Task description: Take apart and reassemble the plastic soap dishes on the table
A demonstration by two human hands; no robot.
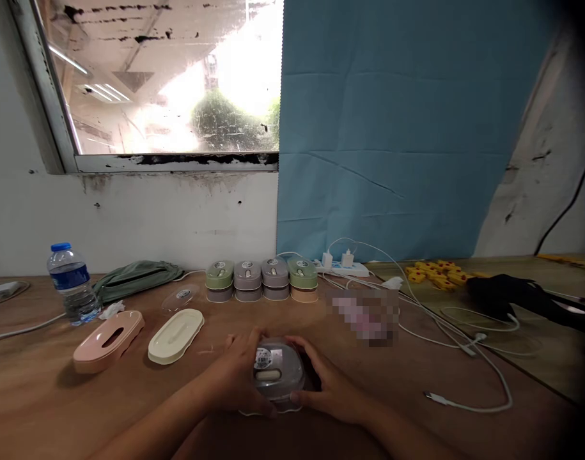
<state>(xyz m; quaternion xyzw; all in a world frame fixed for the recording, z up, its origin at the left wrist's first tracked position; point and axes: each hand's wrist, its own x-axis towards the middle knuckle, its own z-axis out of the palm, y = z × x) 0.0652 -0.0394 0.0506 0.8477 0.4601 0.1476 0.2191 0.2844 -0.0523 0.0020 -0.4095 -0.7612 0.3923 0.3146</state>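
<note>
On the table close in front of me is a grey oval plastic box (285, 369) with a clear cover, a round barcode sticker and a small pale slot on top. My left hand (239, 374) is wrapped round its left side, thumb low at the front. Around the right side curls my right hand (323, 383), its thumb against the front edge and fingers behind. Left of my hands lie a cream oval lid-like piece (176, 337) and a pink oval shell (109, 342) with a long hole. A clear oval cover (179, 297) lies flat behind them.
Several stacked oval boxes (247, 280) stand in a row by the wall. A water bottle (71, 284) and a green pouch (137, 280) are back left. At right are a power strip (344, 269), white cables (469, 407), yellow pieces (436, 275) and a black object (513, 297).
</note>
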